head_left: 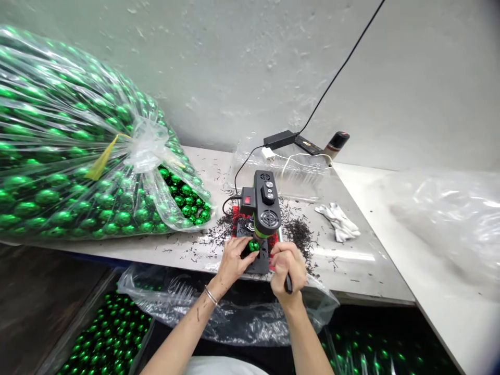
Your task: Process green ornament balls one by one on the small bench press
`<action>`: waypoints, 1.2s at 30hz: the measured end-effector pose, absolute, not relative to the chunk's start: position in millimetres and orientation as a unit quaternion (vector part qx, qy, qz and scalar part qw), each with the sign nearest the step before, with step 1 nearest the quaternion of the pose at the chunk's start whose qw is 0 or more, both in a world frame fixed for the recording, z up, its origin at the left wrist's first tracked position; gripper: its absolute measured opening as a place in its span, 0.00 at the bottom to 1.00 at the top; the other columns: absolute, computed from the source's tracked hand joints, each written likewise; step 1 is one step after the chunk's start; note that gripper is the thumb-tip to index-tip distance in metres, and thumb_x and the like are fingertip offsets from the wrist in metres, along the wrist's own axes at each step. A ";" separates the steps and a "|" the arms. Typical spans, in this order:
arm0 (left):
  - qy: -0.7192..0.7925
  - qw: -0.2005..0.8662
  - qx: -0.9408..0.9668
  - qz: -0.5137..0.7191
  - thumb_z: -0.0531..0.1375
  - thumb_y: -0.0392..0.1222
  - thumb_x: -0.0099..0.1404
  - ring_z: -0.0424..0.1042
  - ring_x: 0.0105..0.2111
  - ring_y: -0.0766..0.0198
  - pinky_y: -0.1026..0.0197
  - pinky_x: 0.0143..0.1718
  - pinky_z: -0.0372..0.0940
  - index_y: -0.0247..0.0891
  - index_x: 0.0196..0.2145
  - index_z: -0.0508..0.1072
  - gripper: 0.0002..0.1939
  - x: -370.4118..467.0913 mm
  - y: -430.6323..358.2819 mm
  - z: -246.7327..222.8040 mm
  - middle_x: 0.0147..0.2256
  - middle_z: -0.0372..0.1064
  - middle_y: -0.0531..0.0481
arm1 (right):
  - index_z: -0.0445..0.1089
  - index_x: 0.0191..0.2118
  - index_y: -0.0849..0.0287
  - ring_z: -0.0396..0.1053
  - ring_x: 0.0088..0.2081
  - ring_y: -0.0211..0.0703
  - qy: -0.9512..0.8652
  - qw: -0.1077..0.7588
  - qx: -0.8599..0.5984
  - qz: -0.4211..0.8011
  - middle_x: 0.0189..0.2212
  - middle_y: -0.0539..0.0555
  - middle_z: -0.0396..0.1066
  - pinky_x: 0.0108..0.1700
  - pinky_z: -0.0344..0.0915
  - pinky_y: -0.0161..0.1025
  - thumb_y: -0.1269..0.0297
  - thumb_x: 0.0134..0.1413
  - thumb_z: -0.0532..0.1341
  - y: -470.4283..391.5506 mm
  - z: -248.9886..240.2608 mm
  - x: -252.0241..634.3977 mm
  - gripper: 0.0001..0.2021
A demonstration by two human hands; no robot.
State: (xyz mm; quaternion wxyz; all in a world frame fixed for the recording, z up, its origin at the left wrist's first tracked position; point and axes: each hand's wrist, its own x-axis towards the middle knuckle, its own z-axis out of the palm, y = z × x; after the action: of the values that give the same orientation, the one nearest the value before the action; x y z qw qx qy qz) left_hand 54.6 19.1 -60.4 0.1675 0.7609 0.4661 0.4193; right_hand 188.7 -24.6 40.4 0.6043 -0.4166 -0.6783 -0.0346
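My left hand (233, 256) pinches a shiny green ball (253, 245) between thumb and fingers, under the front end of a black bench drill press (267, 205). The ball sits over the machine's dark base plate (258, 264); whether a bit touches it is hidden. My right hand (289, 270) is closed round a lever handle (288, 284) with a black grip, on the right side of the machine. A red switch (247, 200) is on a black box at the machine's left. Dark shavings (299, 234) lie around the base.
A big clear bag of green balls (78, 156) fills the left of the table. White gloves (339, 221) lie at the right. Behind the machine are a clear plastic tray (300, 182), a black power adapter (279, 139) and cables. More green balls (111, 333) are in a container below.
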 end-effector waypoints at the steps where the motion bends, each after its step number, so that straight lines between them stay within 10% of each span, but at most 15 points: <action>1: 0.465 0.167 0.760 0.421 0.61 0.48 0.68 0.75 0.45 0.52 0.48 0.48 0.67 0.38 0.48 0.75 0.15 54.4 19.1 -60.9 0.45 0.78 0.41 | 0.60 0.28 0.56 0.64 0.29 0.37 -0.681 0.604 -0.412 -0.045 0.28 0.50 0.64 0.31 0.63 0.38 0.73 0.64 0.49 -23.8 33.0 189.3 0.13; 15: 0.463 0.179 0.761 0.418 0.61 0.46 0.68 0.74 0.44 0.53 0.48 0.48 0.67 0.38 0.50 0.75 0.15 54.1 17.8 -61.8 0.45 0.77 0.42 | 0.58 0.29 0.55 0.67 0.29 0.38 -0.650 0.645 -0.392 -0.084 0.29 0.48 0.63 0.40 0.67 0.45 0.67 0.67 0.45 -11.0 -20.2 184.3 0.14; 28: 0.459 0.208 0.746 0.435 0.61 0.41 0.67 0.72 0.51 0.50 0.43 0.53 0.68 0.40 0.56 0.70 0.20 39.5 -21.5 -58.0 0.50 0.75 0.39 | 0.59 0.24 0.56 0.65 0.29 0.38 -0.620 0.636 -0.457 0.052 0.23 0.48 0.61 0.32 0.60 0.37 0.72 0.65 0.52 -22.0 84.5 184.5 0.16; 33: 0.411 0.148 0.800 0.412 0.63 0.57 0.65 0.70 0.55 0.46 0.44 0.55 0.66 0.38 0.62 0.63 0.34 10.6 -41.6 -51.6 0.54 0.71 0.35 | 0.60 0.24 0.57 0.65 0.28 0.37 -0.594 0.660 -0.459 0.036 0.22 0.48 0.62 0.32 0.59 0.37 0.70 0.66 0.52 -20.2 79.7 179.0 0.16; 36: 0.490 0.063 0.763 0.417 0.54 0.50 0.72 0.69 0.55 0.47 0.45 0.54 0.65 0.35 0.59 0.67 0.23 -8.6 -2.8 -30.5 0.54 0.71 0.34 | 0.61 0.24 0.57 0.65 0.28 0.38 -0.589 0.660 -0.466 0.029 0.22 0.48 0.62 0.31 0.59 0.38 0.70 0.66 0.53 -20.3 74.6 177.5 0.16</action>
State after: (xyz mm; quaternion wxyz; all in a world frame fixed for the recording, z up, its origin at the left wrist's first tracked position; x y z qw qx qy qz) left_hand -8.6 -2.8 -30.5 0.0633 0.7627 0.4904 0.4168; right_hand 177.5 -20.3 74.6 0.6598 -0.4662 -0.5886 0.0289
